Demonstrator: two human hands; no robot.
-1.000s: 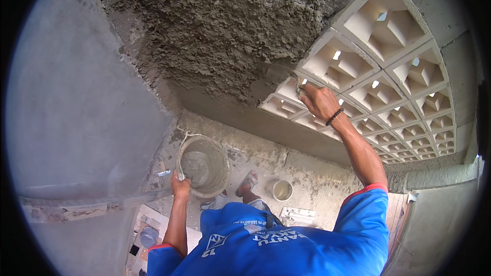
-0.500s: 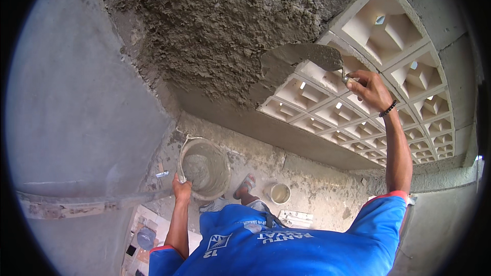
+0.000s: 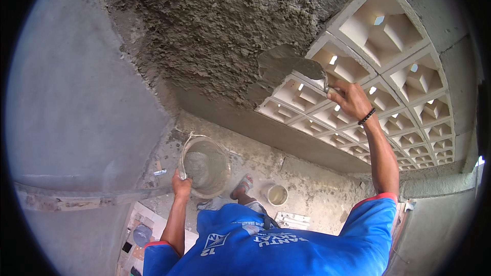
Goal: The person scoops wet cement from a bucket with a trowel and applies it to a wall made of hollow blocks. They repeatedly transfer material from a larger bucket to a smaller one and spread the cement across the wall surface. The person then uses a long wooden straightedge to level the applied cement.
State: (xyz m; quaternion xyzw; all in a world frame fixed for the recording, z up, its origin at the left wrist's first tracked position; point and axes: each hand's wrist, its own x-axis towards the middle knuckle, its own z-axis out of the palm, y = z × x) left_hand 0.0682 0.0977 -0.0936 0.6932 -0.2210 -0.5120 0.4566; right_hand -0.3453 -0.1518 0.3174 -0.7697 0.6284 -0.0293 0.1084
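My right hand (image 3: 353, 101) is closed around the handle of a trowel (image 3: 311, 68). Its blade lies against a smooth patch of wet mortar (image 3: 275, 66) on the rough wall, beside the pale ventilation blocks (image 3: 359, 29). Most of the handle is hidden by my fingers. Lower on the left, my left hand (image 3: 181, 186) grips a bucket (image 3: 223, 159) at its rim, where the cord-like handle runs. The bucket is tilted, with grey mortar (image 3: 196, 167) inside.
A small pail (image 3: 277, 194) of liquid stands on the floor near my sandalled foot (image 3: 242, 186). A smooth grey wall (image 3: 76, 92) rises on the left, with a long wooden board (image 3: 76, 199) across it. A blue container (image 3: 142, 235) sits at lower left.
My right hand and the trowel have moved left and slightly down, along the edge of the ventilation blocks. The left hand stays on the bucket, almost unmoved.
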